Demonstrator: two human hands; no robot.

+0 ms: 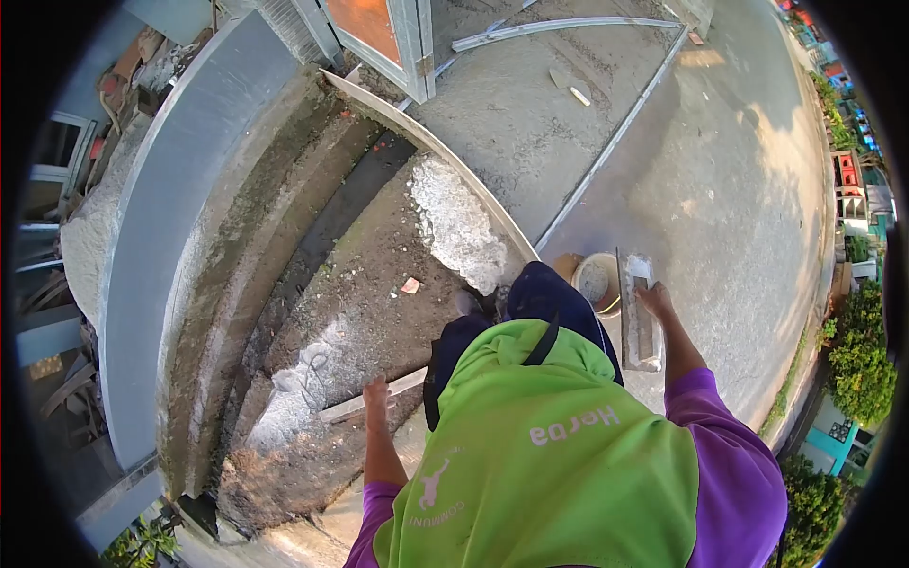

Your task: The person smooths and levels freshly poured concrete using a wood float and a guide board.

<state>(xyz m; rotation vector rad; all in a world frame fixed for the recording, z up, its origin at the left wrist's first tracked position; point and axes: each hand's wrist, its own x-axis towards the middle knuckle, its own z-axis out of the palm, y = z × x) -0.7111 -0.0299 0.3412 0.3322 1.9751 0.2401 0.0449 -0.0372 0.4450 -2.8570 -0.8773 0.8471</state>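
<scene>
My right hand (653, 299) is closed at the edge of a long, cement-smeared float (639, 327), held low over the grey concrete surface. Just left of the float stands a pale bucket (597, 282) with grey material in it. My left hand (376, 390) hangs low over the rubble on the other side of my body. A narrow wooden strip (341, 411) passes behind it; whether the fingers touch the strip is not clear, and their pose is too small to tell.
A thin curved board (445, 151) edges wet concrete (511, 114), where a metal strip (615, 133) and a small tool (579, 97) lie. Left of it are a trench (346, 204), rubble (360, 275) and a grey wall (142, 284). A metal frame (417, 47) stands at the top.
</scene>
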